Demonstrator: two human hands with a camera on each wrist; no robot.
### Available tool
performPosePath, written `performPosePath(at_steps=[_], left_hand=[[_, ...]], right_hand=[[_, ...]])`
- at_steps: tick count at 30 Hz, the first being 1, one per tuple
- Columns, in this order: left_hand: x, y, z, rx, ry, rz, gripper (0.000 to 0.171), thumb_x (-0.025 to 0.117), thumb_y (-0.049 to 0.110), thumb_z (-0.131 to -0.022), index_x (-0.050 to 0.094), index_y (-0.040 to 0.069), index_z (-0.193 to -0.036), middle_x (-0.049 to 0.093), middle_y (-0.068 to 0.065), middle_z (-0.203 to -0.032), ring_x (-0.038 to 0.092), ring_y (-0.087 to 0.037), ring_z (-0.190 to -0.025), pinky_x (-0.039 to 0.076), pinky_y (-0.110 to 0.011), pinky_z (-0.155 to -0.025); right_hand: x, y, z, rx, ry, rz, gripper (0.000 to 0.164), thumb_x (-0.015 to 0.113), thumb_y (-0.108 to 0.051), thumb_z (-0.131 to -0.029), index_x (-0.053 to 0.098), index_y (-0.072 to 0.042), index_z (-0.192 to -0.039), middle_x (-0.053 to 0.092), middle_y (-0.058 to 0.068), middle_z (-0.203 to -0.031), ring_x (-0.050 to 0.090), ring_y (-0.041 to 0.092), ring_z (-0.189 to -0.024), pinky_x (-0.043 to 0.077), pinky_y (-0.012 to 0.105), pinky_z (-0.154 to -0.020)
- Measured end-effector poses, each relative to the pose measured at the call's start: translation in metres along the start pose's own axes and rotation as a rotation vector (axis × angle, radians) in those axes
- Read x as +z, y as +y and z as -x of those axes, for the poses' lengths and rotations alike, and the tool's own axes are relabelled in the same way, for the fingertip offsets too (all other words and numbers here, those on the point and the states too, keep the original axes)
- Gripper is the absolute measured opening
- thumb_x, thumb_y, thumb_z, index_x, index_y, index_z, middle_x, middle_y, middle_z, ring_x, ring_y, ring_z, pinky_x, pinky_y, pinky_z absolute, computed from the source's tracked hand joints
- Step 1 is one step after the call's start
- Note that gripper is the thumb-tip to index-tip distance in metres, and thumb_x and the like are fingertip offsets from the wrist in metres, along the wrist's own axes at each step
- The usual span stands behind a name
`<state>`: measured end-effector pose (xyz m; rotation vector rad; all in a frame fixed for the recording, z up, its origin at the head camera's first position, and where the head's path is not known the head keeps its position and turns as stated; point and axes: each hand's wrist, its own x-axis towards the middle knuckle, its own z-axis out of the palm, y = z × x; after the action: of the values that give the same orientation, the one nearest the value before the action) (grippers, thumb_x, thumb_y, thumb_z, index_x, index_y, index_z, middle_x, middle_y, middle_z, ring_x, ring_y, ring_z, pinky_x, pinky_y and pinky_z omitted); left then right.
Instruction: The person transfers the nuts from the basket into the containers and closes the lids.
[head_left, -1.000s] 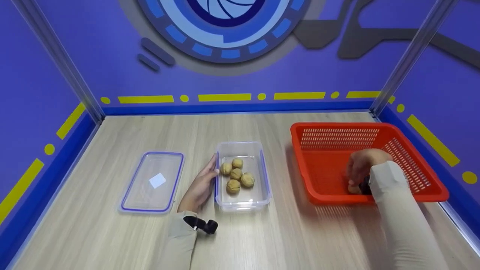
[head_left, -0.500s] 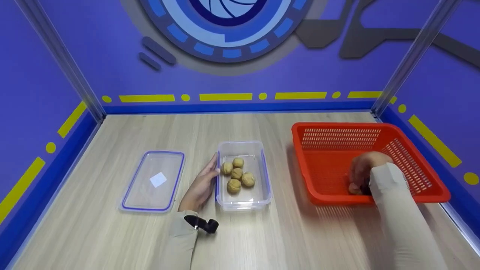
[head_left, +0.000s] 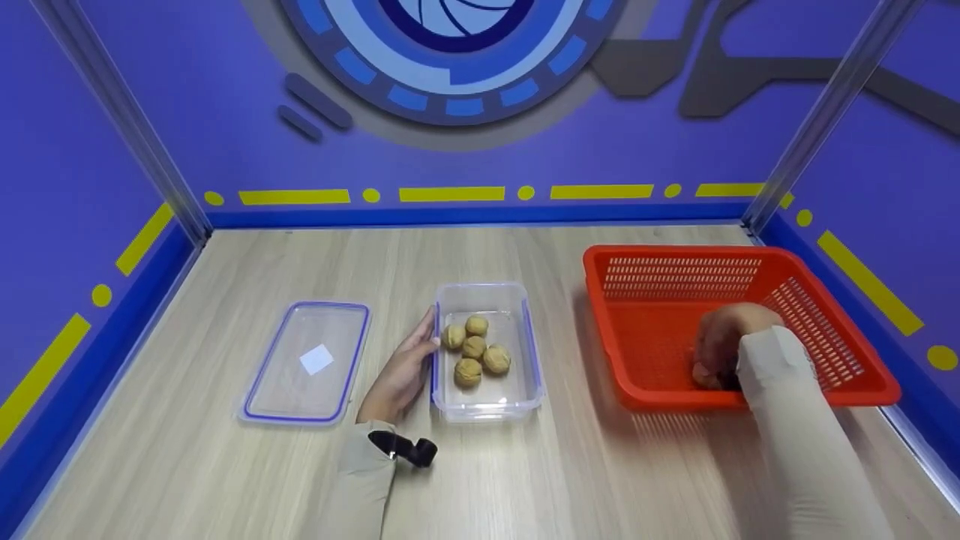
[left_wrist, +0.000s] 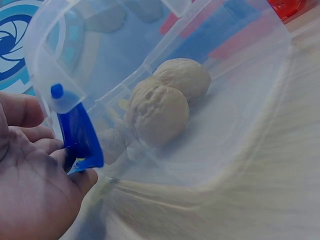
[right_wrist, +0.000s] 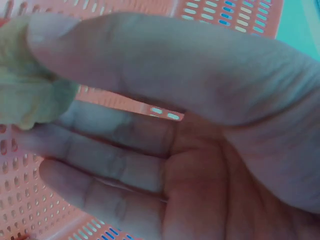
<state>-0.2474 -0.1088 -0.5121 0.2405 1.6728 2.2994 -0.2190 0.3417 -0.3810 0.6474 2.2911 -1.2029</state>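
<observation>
Several tan walnuts (head_left: 473, 347) lie in a clear plastic box (head_left: 531, 390) with blue side latches. My left hand (head_left: 399, 384) rests along the box's left wall, its thumb at the rim. From the left wrist view, the fingers touch a blue latch (left_wrist: 80, 135), and two walnuts (left_wrist: 157, 112) show plainly through the wall. Inside the red basket (head_left: 637, 345), near its front wall, is my right hand (head_left: 731, 337). Close up in the right wrist view, its thumb and fingers pinch a walnut (right_wrist: 30, 82) at the left edge; the other fingers are loosely bent.
A clear lid (head_left: 281, 390) with a blue seal and a white square label (head_left: 316, 359) lies flat left of the box. Blue-purple panels (head_left: 450, 165) close off the back and both sides of the wooden table (head_left: 570, 480).
My right hand has shifted only slightly within the basket, its fingers closing over the walnut there. The left hand, box and lid stay as they were.
</observation>
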Motion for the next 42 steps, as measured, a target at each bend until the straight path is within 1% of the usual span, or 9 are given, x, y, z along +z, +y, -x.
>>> performPosePath(at_steps=[3, 5, 9, 12, 20, 26, 30, 34, 42], left_hand=[[0.000, 0.000, 0.000, 0.004, -0.001, -0.006, 0.065, 0.036, 0.000, -0.096, 0.008, 0.008, -0.154, -0.008, -0.009, -0.162, -0.012, -0.025, -0.149, -0.008, -0.039, -0.122], [0.000, 0.000, 0.000, 0.002, 0.001, -0.009, 0.064, 0.035, 0.000, -0.096, 0.008, 0.008, -0.154, -0.008, -0.008, -0.162, -0.012, -0.025, -0.149, -0.007, -0.039, -0.122], [0.000, -0.001, 0.001, 0.010, -0.008, -0.016, 0.064, 0.035, -0.001, -0.096, 0.007, 0.007, -0.154, -0.007, -0.009, -0.162, -0.012, -0.026, -0.149, -0.007, -0.039, -0.122], [-0.001, -0.001, 0.001, 0.016, -0.014, -0.021, 0.064, 0.035, 0.000, -0.096, 0.006, 0.006, -0.154, -0.007, -0.010, -0.162, -0.011, -0.027, -0.149, -0.007, -0.040, -0.122], [0.000, -0.002, 0.001, 0.004, -0.006, -0.019, 0.064, 0.036, 0.002, -0.097, 0.008, 0.007, -0.154, -0.008, -0.010, -0.162, -0.011, -0.027, -0.149, -0.007, -0.040, -0.122], [0.000, -0.003, 0.001, 0.010, -0.022, -0.011, 0.065, 0.035, 0.001, -0.097, 0.006, 0.007, -0.154, -0.009, -0.009, -0.161, -0.012, -0.026, -0.149, -0.007, -0.040, -0.122], [0.000, -0.003, 0.001, 0.006, -0.026, -0.007, 0.065, 0.034, 0.001, -0.097, 0.005, 0.008, -0.154, -0.009, -0.008, -0.162, -0.013, -0.026, -0.149, -0.007, -0.040, -0.122], [0.000, -0.002, 0.000, 0.005, -0.024, -0.002, 0.064, 0.034, 0.000, -0.097, 0.005, 0.008, -0.154, -0.009, -0.009, -0.162, -0.013, -0.026, -0.149, -0.007, -0.039, -0.122], [-0.001, -0.002, 0.001, 0.031, -0.047, -0.002, 0.064, 0.034, 0.001, -0.097, 0.003, 0.003, -0.153, -0.009, -0.013, -0.162, -0.013, -0.028, -0.148, -0.008, -0.041, -0.122]], right_hand=[[-0.004, -0.006, -0.011, 0.029, -0.067, 0.127, 0.048, 0.087, -0.021, -0.057, 0.071, -0.007, -0.100, 0.072, 0.011, -0.085, 0.067, 0.027, -0.073, 0.057, 0.029, -0.059], [-0.007, -0.009, -0.020, 0.004, -0.112, 0.245, 0.051, 0.087, -0.025, -0.061, 0.069, -0.007, -0.105, 0.070, 0.010, -0.090, 0.065, 0.026, -0.078, 0.057, 0.029, -0.062], [-0.014, -0.017, -0.041, -0.182, -0.236, 0.546, 0.043, 0.080, -0.030, -0.075, 0.066, -0.006, -0.107, 0.067, 0.007, -0.095, 0.059, 0.024, -0.089, 0.057, 0.035, -0.076], [-0.017, -0.021, -0.049, -0.288, -0.263, 0.647, 0.038, 0.076, -0.033, -0.081, 0.067, -0.006, -0.106, 0.066, 0.005, -0.097, 0.056, 0.023, -0.093, 0.054, 0.043, -0.085], [-0.019, -0.034, -0.048, -0.470, -0.230, 0.646, 0.032, 0.071, -0.027, -0.086, 0.067, -0.005, -0.108, 0.068, 0.005, -0.097, 0.059, 0.021, -0.092, 0.053, 0.045, -0.090], [-0.016, -0.048, -0.040, -0.564, -0.161, 0.628, 0.037, 0.072, -0.033, -0.085, 0.067, -0.008, -0.112, 0.068, 0.005, -0.101, 0.061, 0.020, -0.092, 0.054, 0.046, -0.090], [-0.012, -0.057, -0.036, -0.634, -0.112, 0.630, 0.038, 0.072, -0.031, -0.085, 0.067, -0.006, -0.114, 0.069, 0.007, -0.102, 0.061, 0.020, -0.091, 0.055, 0.044, -0.088], [-0.006, -0.066, -0.034, -0.682, -0.066, 0.614, 0.038, 0.073, -0.027, -0.085, 0.067, -0.005, -0.115, 0.069, 0.008, -0.103, 0.062, 0.020, -0.091, 0.056, 0.044, -0.088], [0.009, -0.084, -0.029, -0.775, -0.028, 0.588, 0.034, 0.071, -0.021, -0.086, 0.067, -0.006, -0.117, 0.068, 0.008, -0.104, 0.061, 0.022, -0.094, 0.054, 0.041, -0.090]])
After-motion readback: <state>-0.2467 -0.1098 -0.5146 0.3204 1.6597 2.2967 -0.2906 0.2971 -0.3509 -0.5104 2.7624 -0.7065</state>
